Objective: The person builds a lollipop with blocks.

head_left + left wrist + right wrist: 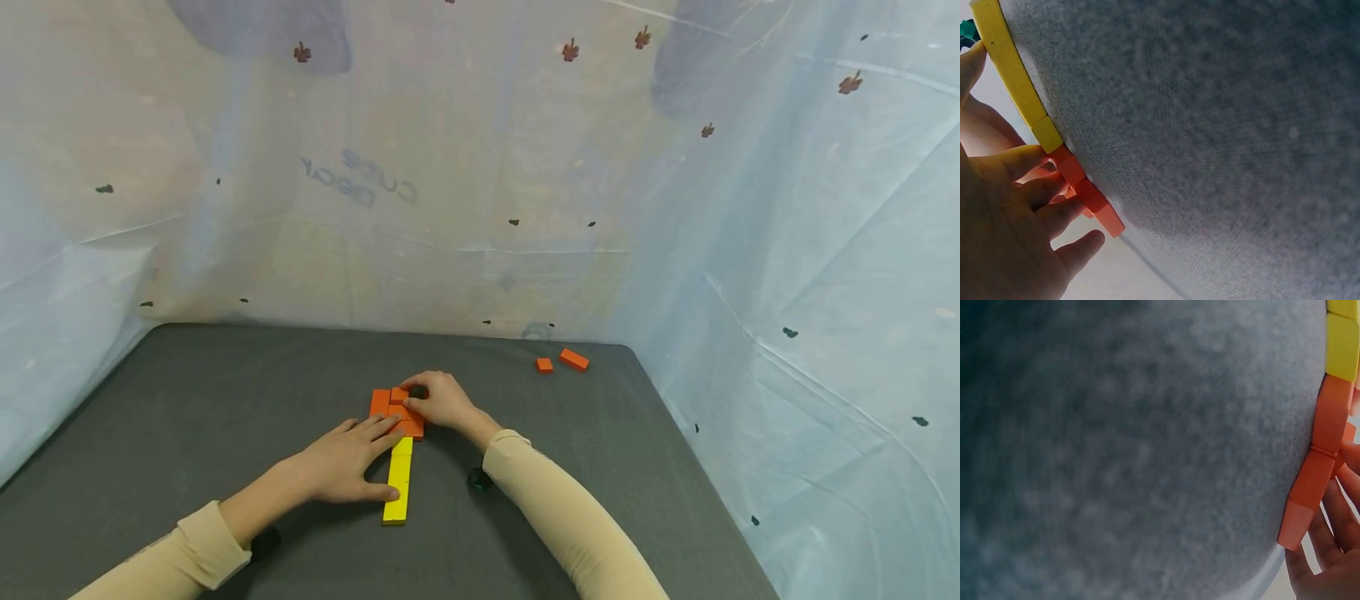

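Orange blocks (380, 403), a cluster, set edge to edge on the dark grey table (480, 550), just ahead of me. Yellow strip (402, 468), straight, its far end meeting the cluster, its near end pointing towards me. My left hand (341, 462): fingers spread and fairly straight, fingertips on the orange blocks, thumb touching the side of the yellow strip. My right hand (446, 404): thumb and index fingertip pinching a small orange block (397, 396) at the cluster's far side. Hands near each other but apart. Two loose orange pieces, a short block (543, 365) and a longer block (574, 359), near the table's far right corner, seen in the head view alone, as are the pale sheeting (480, 167) and my cream sleeves (577, 517). Left wrist view: a joint in the yellow strip, setting off a short piece beside the orange, plus a dark green item (967, 31), partly cut off. Right wrist view: the cluster's other flank, three orange faces in line, fingers reaching round the far end.
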{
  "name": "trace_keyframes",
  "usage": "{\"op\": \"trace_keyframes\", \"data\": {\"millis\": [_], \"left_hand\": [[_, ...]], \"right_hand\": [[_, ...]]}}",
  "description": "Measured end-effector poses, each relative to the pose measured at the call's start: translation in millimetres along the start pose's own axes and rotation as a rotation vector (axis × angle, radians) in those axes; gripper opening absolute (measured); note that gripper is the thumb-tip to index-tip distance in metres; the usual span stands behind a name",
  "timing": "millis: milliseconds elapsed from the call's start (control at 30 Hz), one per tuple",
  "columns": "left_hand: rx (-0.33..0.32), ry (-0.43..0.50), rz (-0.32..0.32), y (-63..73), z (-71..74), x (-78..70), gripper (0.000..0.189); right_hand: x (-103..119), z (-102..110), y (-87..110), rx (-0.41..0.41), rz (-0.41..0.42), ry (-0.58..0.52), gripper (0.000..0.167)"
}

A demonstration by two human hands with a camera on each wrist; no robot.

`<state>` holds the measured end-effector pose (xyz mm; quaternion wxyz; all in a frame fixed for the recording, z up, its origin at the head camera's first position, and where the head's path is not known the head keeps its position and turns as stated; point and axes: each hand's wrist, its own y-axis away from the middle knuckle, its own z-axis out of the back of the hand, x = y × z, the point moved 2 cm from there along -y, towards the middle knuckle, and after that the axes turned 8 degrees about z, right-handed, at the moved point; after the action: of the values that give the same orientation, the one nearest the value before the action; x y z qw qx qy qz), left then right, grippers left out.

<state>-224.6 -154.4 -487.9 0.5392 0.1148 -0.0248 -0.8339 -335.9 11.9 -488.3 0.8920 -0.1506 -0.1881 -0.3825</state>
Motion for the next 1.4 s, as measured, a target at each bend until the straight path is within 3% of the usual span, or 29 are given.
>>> {"op": "trace_keyframes", "data": {"millis": [800, 1033, 1233, 1400], "left_hand": [[0.005, 0.016, 0.006, 0.8, 0.5, -0.1, 0.1], [0.007, 0.021, 0.003, 1.4, 1.8, -1.4, 0.099], [0.008, 0.003, 0.019, 0.4, 0.5, -2.0, 0.103], [0.007, 0.001, 0.026, 1.9, 0.4, -2.2, 0.103]], "right_hand": [[-0.6, 2.0, 2.0, 0.0, 0.016, -0.016, 0.031], [-7.3, 17.5, 12.1, -0.049, 0.021, -0.134, 0.035], [-22.6, 43.4, 28.0, -0.097, 0.026, -0.123, 0.035], [-42.0, 62.1, 43.7, -0.141, -0.03, -0.115, 0.033]]}}
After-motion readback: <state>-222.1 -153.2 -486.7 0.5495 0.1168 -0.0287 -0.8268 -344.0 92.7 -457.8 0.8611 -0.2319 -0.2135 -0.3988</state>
